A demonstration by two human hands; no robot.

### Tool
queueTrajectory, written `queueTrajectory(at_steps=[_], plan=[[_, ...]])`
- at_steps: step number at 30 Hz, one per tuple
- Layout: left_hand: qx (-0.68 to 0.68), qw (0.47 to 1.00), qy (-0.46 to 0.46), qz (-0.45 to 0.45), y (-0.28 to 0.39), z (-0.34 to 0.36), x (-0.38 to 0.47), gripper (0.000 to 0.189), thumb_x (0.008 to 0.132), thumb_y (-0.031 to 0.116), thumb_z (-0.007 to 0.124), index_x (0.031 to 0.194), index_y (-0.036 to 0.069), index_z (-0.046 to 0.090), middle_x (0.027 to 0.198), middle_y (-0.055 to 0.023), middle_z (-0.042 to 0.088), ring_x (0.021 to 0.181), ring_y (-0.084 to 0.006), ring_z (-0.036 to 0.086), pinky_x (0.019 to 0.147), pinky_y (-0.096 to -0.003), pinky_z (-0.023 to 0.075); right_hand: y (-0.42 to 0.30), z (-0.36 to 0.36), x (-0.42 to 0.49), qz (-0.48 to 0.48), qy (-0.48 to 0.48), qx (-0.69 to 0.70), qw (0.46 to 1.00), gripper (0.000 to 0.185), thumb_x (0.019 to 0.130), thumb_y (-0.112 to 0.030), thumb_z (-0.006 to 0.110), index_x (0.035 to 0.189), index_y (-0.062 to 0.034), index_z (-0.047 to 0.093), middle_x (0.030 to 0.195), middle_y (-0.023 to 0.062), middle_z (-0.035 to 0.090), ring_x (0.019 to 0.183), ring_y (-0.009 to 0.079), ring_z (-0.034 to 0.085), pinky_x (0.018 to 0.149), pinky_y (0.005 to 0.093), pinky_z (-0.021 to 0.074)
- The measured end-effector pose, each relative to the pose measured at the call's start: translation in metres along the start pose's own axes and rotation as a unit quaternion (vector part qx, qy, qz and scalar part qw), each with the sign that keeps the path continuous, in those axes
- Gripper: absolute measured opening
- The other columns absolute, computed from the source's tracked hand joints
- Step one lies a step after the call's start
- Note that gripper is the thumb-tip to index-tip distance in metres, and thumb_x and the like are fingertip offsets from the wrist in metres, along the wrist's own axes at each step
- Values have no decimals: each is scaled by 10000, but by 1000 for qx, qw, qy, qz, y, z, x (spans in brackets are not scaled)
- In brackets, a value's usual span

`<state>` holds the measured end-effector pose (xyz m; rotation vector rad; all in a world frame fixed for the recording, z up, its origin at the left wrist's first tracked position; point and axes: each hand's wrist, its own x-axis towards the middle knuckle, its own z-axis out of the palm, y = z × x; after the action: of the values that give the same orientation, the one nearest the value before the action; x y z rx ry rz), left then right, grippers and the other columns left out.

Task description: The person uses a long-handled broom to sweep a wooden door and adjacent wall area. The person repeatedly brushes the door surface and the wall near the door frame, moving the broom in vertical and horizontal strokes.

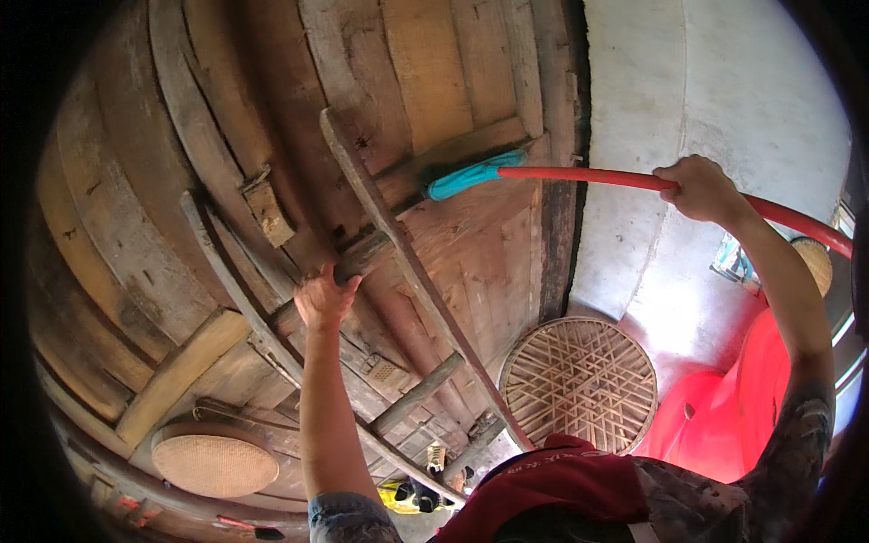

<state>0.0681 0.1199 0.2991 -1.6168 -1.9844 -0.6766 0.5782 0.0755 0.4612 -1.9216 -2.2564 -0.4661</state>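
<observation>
A wooden ladder [421,271] leans against a plank wall [434,61], and my left hand [326,296] is closed around its upper rung. My right hand [699,188] grips a red pole [584,175] that runs sideways across the view. At the pole's far end a blue-green cloth or brush head [475,175] lies against a horizontal beam of the wall, to the right of the ladder's top. More ladder rungs show below my left hand, near my body.
A round woven bamboo tray [578,385] stands low at the corner. Red plastic items [706,414] lie at lower right, beside the pale wall [631,136]. A woven round tray [215,465] hangs at lower left. Shoes [426,495] are near the ladder's foot.
</observation>
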Motion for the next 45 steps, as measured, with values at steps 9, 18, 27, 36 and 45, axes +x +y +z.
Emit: queueTrajectory(at_steps=[9,18,27,36,45], plan=[[4,1000,-22,-7,-2,4,2,503,682,492,633,1007,112,578,929,-152,615,912,-304,566,798,-403,415,-38,-1,-39,-141,110,-14,984,346,729,-129,624,1071,-86,593,631,179,567,600,313,581,575,400,468],[43,999,-34,-4,0,-1,4,540,686,535,615,1015,108,568,893,-147,623,877,-307,580,760,-403,434,-3,97,-66,-138,168,-86,972,372,765,-160,576,1136,-133,557,643,122,541,512,268,547,476,387,452],[76,991,-105,-20,-8,9,6,741,703,708,453,1188,150,507,936,-188,622,896,-349,591,739,-441,465,-25,202,-126,-20,233,42,971,419,741,-139,657,1146,-199,566,594,58,480,482,231,503,424,356,401],[61,997,-40,14,-5,13,3,619,706,645,516,1095,165,559,860,-155,637,834,-340,602,701,-430,467,-73,256,-118,44,227,106,967,395,800,-175,597,1187,-219,532,643,58,520,517,229,543,454,358,444],[72,996,-58,-2,-8,15,8,623,702,656,514,1095,174,553,901,-151,632,846,-341,599,703,-439,467,-4,288,-161,92,139,72,983,384,770,-179,632,1139,-262,569,672,74,552,533,270,558,461,393,434]])
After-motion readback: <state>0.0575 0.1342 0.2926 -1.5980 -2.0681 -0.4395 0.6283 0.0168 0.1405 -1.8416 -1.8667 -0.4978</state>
